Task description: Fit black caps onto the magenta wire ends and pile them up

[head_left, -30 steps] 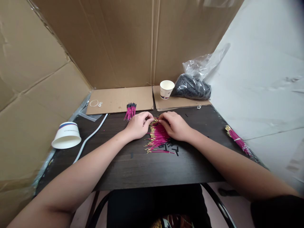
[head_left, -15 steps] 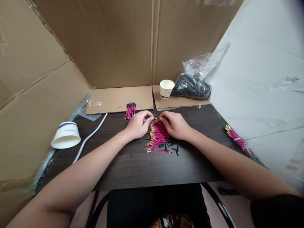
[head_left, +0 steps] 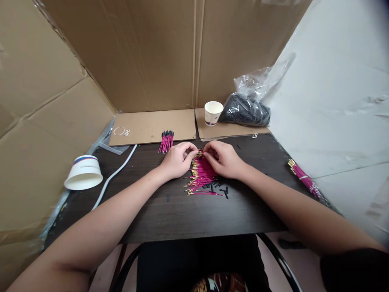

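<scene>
A pile of magenta wires (head_left: pixel 205 172) with gold-coloured metal ends lies on the dark table (head_left: pixel 194 221), under and between my hands. My left hand (head_left: pixel 179 159) is closed in a pinch at the pile's far left corner; whatever sits between its fingertips is too small to make out. Facing it, my right hand (head_left: pixel 223 159) pinches a thin magenta wire, its tip close to the left fingertips. Short black sleeves (head_left: pixel 216 184) are scattered beside the pile near the right wrist. Beyond my left hand lies a bunch of magenta wires with black-covered ends (head_left: pixel 166 141).
A paper cup (head_left: pixel 213 113) stands at the back beside a clear bag of black pieces (head_left: pixel 247 109). Another paper cup (head_left: pixel 84 172) rests upside down, tilted, at left, near a white cable (head_left: pixel 117 172). A tied wire bundle (head_left: pixel 304 178) lies at right. Cardboard walls (head_left: pixel 152 52) enclose the table.
Both hands stay at almost the same spot, with only slight finger movement. The pile and the things around it look unchanged; the view has shifted a touch.
</scene>
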`<state>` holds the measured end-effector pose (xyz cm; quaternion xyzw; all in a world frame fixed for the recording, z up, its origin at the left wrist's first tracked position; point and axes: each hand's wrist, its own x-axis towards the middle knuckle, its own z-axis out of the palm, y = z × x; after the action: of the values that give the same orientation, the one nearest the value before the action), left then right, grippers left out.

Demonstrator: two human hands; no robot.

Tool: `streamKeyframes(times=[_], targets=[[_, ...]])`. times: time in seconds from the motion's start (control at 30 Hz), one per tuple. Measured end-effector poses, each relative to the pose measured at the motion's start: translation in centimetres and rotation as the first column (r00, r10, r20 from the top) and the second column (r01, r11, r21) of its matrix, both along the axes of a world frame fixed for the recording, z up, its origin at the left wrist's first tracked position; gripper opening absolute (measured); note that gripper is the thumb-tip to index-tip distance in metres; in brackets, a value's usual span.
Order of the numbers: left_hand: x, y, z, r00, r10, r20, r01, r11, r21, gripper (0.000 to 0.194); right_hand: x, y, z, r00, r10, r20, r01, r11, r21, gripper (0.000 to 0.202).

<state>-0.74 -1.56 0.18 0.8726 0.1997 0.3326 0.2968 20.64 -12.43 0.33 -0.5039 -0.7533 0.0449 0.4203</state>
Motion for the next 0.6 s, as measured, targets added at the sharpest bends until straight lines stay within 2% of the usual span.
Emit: streamKeyframes(times=[0.6], targets=[[0.05,-0.23,0.06,1.0,-0.008,0.016,0.007,0.999,0.05,0.017,0.12,0.12,-0.24,1.0,0.009,-0.012,-0.009,1.0,-0.014,0.008]])
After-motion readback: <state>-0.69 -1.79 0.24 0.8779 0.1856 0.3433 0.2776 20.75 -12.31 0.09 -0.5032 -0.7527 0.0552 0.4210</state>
